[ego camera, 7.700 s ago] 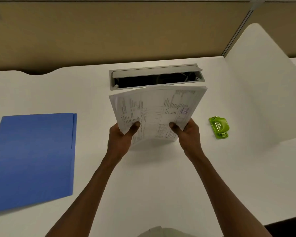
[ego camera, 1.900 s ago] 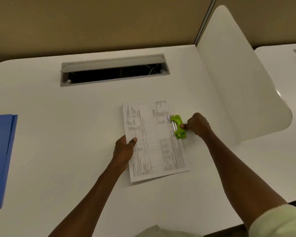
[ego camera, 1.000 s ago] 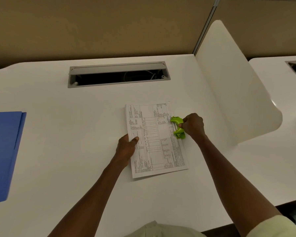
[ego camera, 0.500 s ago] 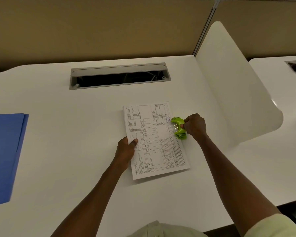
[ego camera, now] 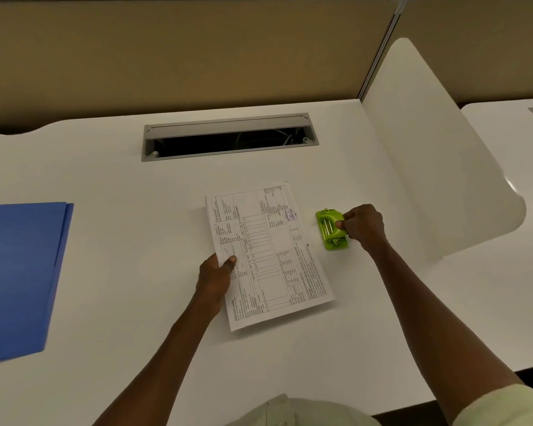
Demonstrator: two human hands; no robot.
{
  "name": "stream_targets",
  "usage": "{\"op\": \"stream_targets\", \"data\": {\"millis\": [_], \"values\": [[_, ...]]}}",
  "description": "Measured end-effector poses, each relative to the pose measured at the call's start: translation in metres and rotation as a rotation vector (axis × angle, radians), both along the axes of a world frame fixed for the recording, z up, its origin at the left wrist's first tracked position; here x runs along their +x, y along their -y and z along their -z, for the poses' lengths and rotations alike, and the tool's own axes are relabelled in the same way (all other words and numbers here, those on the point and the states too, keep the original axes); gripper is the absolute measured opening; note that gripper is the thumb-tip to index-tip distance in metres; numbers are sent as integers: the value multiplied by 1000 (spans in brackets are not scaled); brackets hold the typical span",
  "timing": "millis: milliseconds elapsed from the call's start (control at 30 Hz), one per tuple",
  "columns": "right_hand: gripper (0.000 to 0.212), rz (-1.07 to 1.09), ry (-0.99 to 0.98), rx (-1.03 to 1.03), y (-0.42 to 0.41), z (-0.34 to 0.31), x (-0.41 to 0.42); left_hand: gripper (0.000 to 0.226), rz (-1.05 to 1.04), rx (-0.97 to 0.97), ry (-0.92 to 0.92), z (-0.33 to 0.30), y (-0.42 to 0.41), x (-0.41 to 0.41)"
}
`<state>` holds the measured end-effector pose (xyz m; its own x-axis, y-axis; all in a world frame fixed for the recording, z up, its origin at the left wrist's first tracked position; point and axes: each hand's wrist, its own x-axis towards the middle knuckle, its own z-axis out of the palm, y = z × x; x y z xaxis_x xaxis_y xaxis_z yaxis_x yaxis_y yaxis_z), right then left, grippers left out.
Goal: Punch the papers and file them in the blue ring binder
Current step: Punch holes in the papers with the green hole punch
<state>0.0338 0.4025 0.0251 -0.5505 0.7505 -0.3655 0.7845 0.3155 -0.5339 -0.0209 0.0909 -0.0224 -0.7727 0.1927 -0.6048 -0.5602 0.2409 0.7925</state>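
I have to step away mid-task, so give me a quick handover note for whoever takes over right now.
Left hand holds the papers by their left edge, flat on the desk. Right hand grips the green punch, standing just right of the papers and clear of them. Two small holes show near the sheets' right edge, so punching looks done. Left: file them in the closed blue binder, far left.

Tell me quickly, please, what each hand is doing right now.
Left hand: holds the papers at their left edge, thumb on top.
Right hand: grips the green hole punch, which sits beside the papers.
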Motion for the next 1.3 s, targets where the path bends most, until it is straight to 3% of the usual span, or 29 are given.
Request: {"op": "stream_targets", "data": {"millis": [133,233,400,533,633,800,900,1033,1300], "values": [[37,4,-3,104,13,-3,5,25,-19,-17,-26,-2,19,-3],[39,-85,-214,359,47,-10,9,26,-12,-23,-37,-3,34,-8],[61,-651,-397,563,117,-19,-22,26,49,-41,-99,-10,59,-26],[75,-1017,-361,618,176,-16,-54,25,122,-101,-152,-19,73,-43],[85,-1140,-298,607,211,-7,-74,23,128,-135,-175,-25,81,-51],[96,-1062,-203,543,247,5,-88,23,95,-175,-204,-27,103,-61],[88,-910,-133,452,245,12,-82,24,103,-209,-215,-24,113,-65],[68,-918,13,362,249,28,-72,28,95,-224,-218,-15,136,-74],[65,-807,25,308,260,29,-69,34,30,-327,-362,-8,171,-81]]}}
